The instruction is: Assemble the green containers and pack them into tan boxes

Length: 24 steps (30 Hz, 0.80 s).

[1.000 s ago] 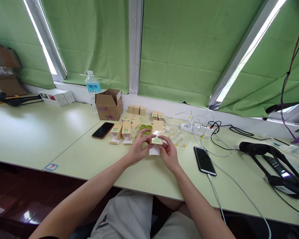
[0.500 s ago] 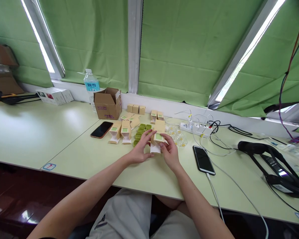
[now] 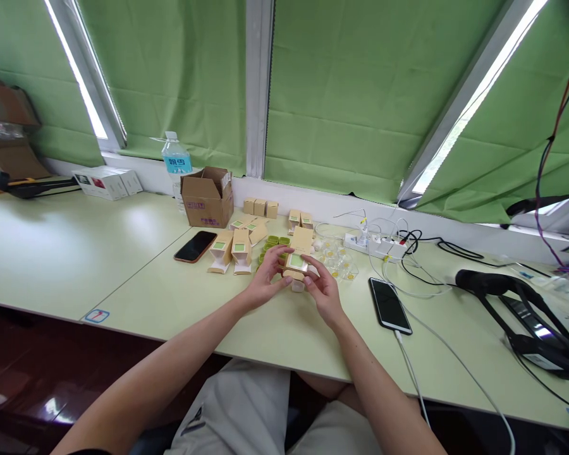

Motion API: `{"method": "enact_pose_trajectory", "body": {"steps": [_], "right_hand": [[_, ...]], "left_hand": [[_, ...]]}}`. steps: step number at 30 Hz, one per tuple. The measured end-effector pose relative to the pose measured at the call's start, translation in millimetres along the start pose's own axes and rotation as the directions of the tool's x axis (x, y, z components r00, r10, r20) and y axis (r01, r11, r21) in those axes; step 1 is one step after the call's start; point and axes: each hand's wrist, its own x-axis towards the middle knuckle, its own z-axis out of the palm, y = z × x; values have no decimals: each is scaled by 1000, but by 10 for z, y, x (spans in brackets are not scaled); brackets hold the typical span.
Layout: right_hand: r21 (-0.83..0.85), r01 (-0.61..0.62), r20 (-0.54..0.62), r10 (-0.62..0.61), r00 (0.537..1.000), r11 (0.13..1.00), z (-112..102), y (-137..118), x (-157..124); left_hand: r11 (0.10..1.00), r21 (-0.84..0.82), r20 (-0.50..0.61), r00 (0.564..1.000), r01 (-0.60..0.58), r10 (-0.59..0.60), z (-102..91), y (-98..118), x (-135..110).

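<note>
A small tan carton with a green label [image 3: 297,263] is held between both my hands just above the pale green desk [image 3: 284,328]. My left hand [image 3: 264,278] grips its left side with curled fingers. My right hand [image 3: 323,285] pinches its right side and lower flap. The carton's top flap stands open behind it. Two similar open cartons [image 3: 232,250] stand to the left, and several small green pots [image 3: 274,242] lie just behind my left hand.
A brown cardboard box [image 3: 207,198] and a water bottle [image 3: 176,164] stand at the back left, with a black phone [image 3: 195,246] near them. Small clear containers [image 3: 336,258], a power strip [image 3: 377,246], a charging phone [image 3: 389,305] and a black headset [image 3: 526,303] lie to the right.
The white lower flap that hung below the carton is now folded in. Both hands stay on the carton at nearly the same spot.
</note>
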Motion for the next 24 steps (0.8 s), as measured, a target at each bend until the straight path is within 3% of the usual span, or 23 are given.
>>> {"method": "enact_pose_trajectory", "body": {"steps": [15, 24], "right_hand": [[18, 2, -12, -2, 1000, 1000, 69, 60, 3], [58, 14, -44, -12, 999, 998, 81, 56, 11]], "left_hand": [[988, -144, -49, 996, 61, -68, 44, -5, -9], [999, 16, -63, 997, -43, 44, 64, -24, 1]]}}
